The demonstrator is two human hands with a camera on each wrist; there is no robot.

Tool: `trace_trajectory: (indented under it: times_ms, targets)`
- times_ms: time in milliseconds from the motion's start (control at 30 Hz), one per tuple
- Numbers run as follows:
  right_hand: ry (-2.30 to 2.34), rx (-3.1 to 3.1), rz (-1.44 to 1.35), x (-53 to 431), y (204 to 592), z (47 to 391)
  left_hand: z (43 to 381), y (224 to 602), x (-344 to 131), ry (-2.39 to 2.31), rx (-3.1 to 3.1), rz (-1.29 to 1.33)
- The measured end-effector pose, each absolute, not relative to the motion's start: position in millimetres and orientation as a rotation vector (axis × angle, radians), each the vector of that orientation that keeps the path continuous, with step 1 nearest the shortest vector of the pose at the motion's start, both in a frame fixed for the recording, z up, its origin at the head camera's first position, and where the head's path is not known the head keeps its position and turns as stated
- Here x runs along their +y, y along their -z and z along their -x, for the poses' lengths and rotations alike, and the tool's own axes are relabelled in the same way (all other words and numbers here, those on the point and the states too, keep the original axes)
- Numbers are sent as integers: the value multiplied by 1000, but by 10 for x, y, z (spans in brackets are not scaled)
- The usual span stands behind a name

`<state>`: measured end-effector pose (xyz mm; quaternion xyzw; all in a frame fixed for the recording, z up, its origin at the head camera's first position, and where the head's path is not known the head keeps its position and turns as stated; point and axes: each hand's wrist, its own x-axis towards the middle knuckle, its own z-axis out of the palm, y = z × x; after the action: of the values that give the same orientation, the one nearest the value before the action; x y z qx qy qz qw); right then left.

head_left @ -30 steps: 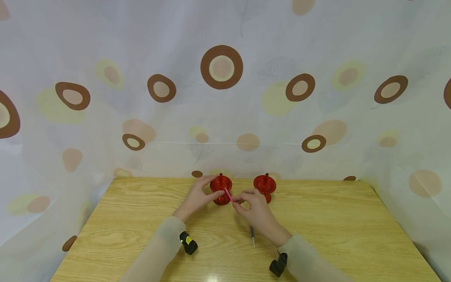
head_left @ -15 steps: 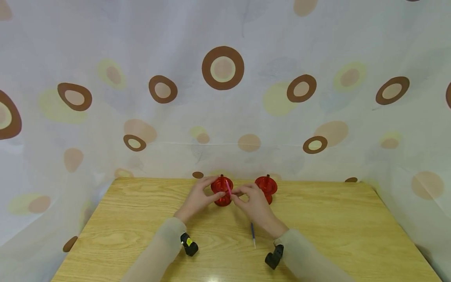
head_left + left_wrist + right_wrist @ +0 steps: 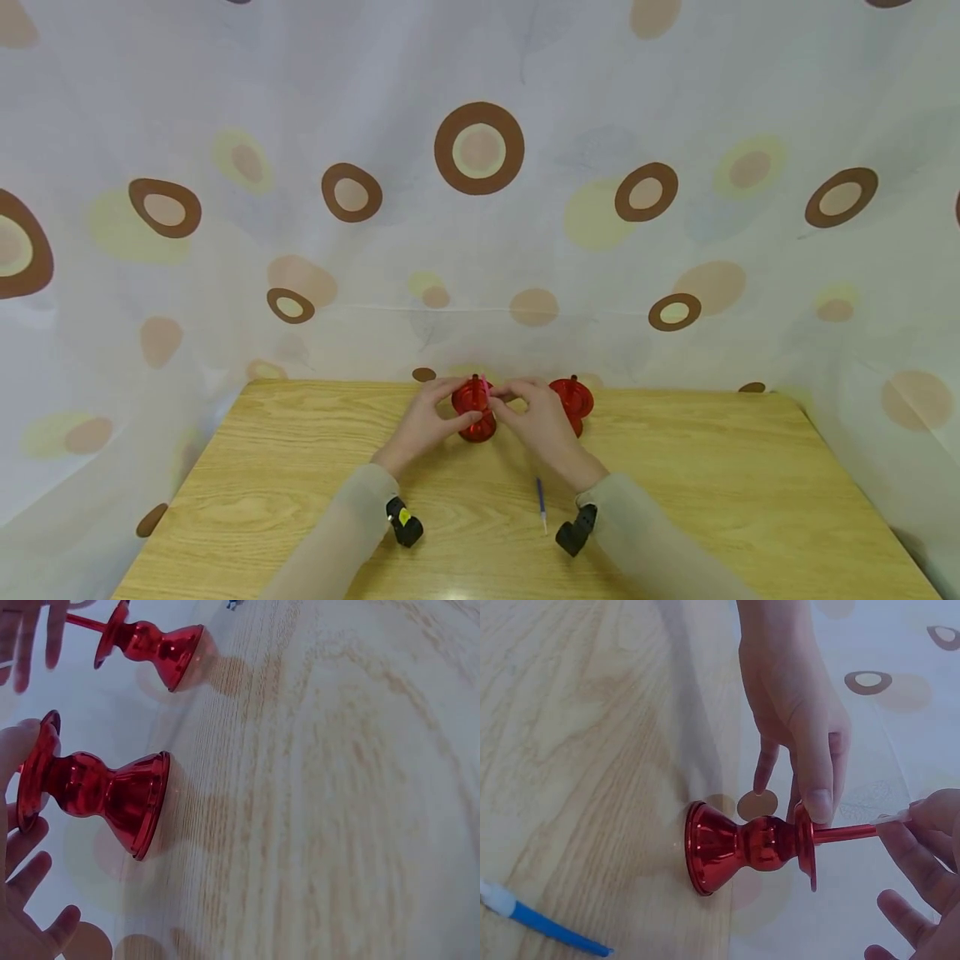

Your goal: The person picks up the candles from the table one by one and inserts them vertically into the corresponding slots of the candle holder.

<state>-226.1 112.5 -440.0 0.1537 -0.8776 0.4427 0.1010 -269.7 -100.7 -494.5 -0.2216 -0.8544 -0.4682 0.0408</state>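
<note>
Two shiny red candlesticks, each with a dish and a thin upright tube, stand side by side near the table's back edge. My left hand point(image 3: 426, 422) holds the dish of the left candlestick point(image 3: 765, 844) between thumb and fingers. In the right wrist view, my right hand point(image 3: 928, 844) pinches a thin, pale-looking stick right at the tip of that candlestick's tube. The head view shows it as a slim pink candle point(image 3: 485, 388). Behind my right hand stands the right candlestick point(image 3: 576, 400), partly hidden.
On the light wooden table point(image 3: 315, 467), a slim blue candle point(image 3: 541, 498) with a whitish end lies in front of the candlesticks. A patterned cloth point(image 3: 480, 250) rises behind the table and along both sides.
My right hand has moved left and slightly away from me, bringing the pink candle from a tilt in front of the dish to nearly upright by the tube. The left hand keeps its hold.
</note>
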Motion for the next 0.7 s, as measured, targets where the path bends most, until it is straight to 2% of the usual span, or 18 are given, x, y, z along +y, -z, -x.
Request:
trace_trajectory:
  times_ms: [700]
  targets:
    - [-1306, -2547, -473, 1005, 4239, 2474, 2730, 4977, -1020, 1420, -2599, 715]
